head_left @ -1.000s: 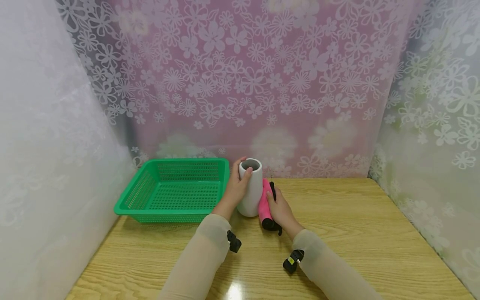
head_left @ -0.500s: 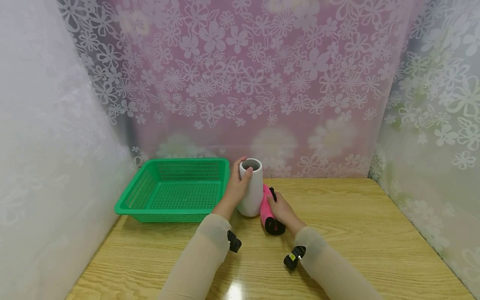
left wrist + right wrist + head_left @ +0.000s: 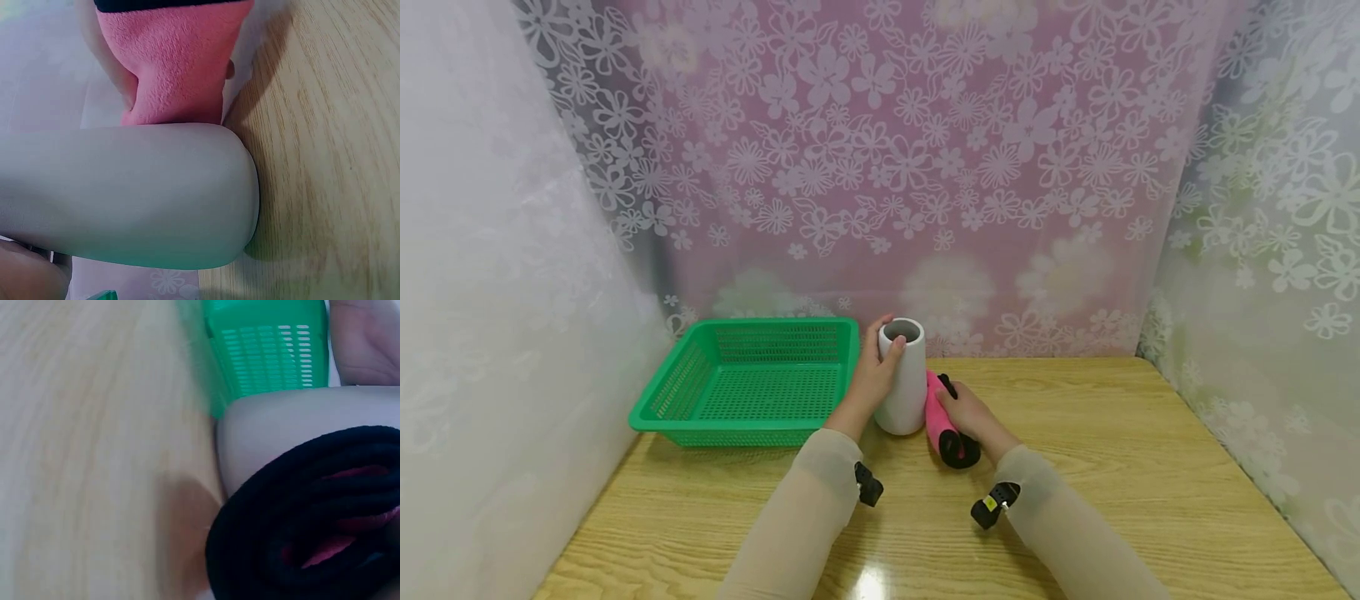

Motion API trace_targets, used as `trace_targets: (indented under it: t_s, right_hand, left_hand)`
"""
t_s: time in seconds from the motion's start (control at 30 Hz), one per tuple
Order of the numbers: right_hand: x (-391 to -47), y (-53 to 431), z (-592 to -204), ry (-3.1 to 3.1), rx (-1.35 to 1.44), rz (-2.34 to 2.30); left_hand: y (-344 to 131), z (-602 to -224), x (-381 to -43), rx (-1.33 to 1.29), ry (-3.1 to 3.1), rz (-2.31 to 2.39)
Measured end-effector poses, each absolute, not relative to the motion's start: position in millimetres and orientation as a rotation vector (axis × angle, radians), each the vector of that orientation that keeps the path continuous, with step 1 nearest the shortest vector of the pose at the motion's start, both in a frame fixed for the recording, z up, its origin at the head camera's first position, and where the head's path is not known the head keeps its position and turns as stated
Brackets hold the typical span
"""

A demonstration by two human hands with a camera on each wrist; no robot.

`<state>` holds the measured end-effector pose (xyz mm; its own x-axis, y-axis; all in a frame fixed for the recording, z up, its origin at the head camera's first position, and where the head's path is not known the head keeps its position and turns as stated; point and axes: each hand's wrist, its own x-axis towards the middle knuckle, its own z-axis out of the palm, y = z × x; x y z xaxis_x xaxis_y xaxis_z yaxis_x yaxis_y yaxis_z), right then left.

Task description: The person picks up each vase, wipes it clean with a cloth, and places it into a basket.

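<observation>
Flowered curtains (image 3: 880, 175) enclose a wood-grain table (image 3: 1120, 483). The left hand (image 3: 872, 377) grips an upright white vase (image 3: 907, 392) near its top, thumb over the near rim, most of the vase below the fingers. The right hand (image 3: 967, 411) grips a rolled pink cloth (image 3: 937, 421); its black-edged end juts from below those fingers toward the person. Left of the left fingers sits a green basket (image 3: 737, 424).

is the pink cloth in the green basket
No, the right hand holds the pink cloth beside the white vase, on the side away from the green basket.
</observation>
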<state>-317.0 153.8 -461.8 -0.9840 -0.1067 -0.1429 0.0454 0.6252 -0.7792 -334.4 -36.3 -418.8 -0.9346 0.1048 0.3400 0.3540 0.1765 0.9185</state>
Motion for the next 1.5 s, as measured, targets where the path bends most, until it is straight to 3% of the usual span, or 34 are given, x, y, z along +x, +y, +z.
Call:
trace_targets:
  t_s: [0.67,0.97,1.2,1.5]
  right_hand:
    - [-308.9,169.7,-411.7,2.754,-0.172,-1.229]
    - [-303.8,170.5,-391.2,2.826,-0.206,-1.251]
    - [-298.6,166.2,-383.7,2.901,-0.293,-1.340]
    - [-292.8,156.6,-374.5,3.029,-0.384,-1.450]
  left_hand:
    - [-34.6,-417.5,-333.6,-0.477,-2.222,-1.852]
    - [-38.4,-388.9,-308.3,-0.498,-2.256,-1.859]
    - [-36.0,-415.1,-330.5,-0.466,-2.228,-1.867]
    - [-36.6,-419.8,-335.7,-0.469,-2.245,-1.824]
